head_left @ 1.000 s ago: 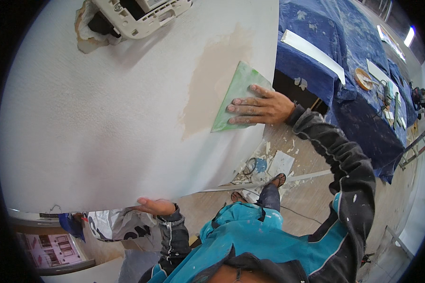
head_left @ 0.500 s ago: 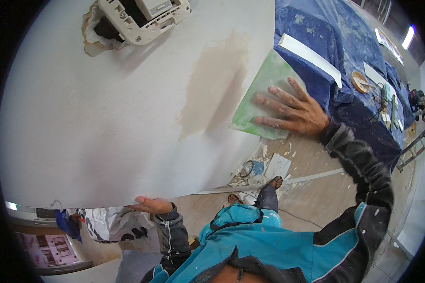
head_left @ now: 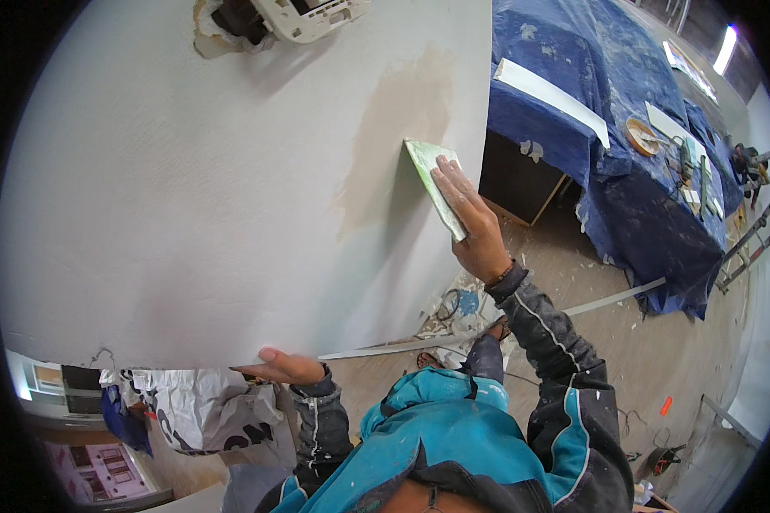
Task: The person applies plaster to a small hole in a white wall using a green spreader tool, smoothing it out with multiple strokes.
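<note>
A white wall panel (head_left: 171, 197) fills the left and upper middle, with a beige filler patch (head_left: 406, 107) near its right edge. My right hand (head_left: 470, 201) grips a thin flat green sheet (head_left: 433, 184), dusted white and looking like sandpaper. The sheet is tilted nearly edge-on at the patch's lower right; whether it touches the surface I cannot tell. The thumb is hidden behind it. My left hand (head_left: 287, 366) is closed on the panel's lower edge, thumb uppermost, the other fingers mostly hidden.
A cream socket frame (head_left: 312, 21) hangs by a ragged hole at the top. Dusty blue sheeting (head_left: 565, 145) covers furniture at right, bearing a white strip (head_left: 552, 98), an orange bowl (head_left: 642, 137) and tools. Debris lies near my feet; a white plastic bag (head_left: 205, 410) is lower left.
My right hand has drawn in to the left and turned sideways, tilting the green sheet from broad-face to nearly edge-on. The view has shifted slightly; my left hand keeps to the panel's edge.
</note>
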`<state>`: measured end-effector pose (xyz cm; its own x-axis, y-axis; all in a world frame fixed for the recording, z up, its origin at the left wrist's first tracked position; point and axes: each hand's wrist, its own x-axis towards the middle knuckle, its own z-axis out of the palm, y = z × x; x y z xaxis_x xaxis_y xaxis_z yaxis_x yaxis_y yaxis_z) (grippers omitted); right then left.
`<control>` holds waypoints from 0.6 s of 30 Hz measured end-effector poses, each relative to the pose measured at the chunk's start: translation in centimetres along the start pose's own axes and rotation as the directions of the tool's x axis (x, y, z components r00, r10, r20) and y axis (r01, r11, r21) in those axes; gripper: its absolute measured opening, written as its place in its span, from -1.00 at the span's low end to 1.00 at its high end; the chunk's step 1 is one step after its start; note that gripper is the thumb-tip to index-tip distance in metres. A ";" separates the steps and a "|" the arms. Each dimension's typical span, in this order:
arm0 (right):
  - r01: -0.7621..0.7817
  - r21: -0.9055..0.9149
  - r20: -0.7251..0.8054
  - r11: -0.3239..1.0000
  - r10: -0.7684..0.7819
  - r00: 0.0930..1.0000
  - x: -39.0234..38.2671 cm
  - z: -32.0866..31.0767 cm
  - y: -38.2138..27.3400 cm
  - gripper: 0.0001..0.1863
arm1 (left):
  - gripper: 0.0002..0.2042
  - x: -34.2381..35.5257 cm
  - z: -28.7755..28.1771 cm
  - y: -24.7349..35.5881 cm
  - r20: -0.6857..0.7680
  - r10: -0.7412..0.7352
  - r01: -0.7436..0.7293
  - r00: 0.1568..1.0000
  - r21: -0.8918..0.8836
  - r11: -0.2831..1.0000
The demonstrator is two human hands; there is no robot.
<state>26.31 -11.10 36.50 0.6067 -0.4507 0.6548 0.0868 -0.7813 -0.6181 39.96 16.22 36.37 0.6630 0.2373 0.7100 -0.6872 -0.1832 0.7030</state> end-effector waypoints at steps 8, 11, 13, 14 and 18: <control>-0.094 0.118 -0.069 0.988 0.103 0.992 -0.8 1.4 -5.0 -0.12 | -0.06 -0.1 -0.3 -1.0 -0.004 -0.083 0.082 0.997 -0.160 0.984; -0.179 0.276 -0.049 0.944 0.200 0.979 -0.5 1.7 -7.8 -0.11 | -0.07 -0.1 -0.4 -1.6 0.003 -0.064 0.063 0.998 -0.209 0.976; -0.322 0.366 0.032 0.873 0.334 0.942 0.3 1.0 -10.5 -0.15 | -0.07 0.2 -0.3 -1.3 -0.011 -0.064 0.060 0.998 -0.236 0.970; -0.456 0.442 0.122 0.772 0.452 0.884 0.7 0.7 -11.5 -0.19 | -0.07 0.2 -0.1 -1.0 -0.023 -0.060 0.052 0.998 -0.262 0.964; -0.378 0.539 0.087 0.753 0.397 0.914 1.7 -0.5 -12.2 -0.30 | -0.10 0.1 0.1 -0.8 0.039 -0.075 0.083 0.996 -0.300 0.950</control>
<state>25.92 -2.56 45.39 0.6576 -0.6841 0.3155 0.2622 -0.1848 -0.9472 40.59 16.34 35.86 0.7237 0.2128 0.6565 -0.6870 0.1321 0.7145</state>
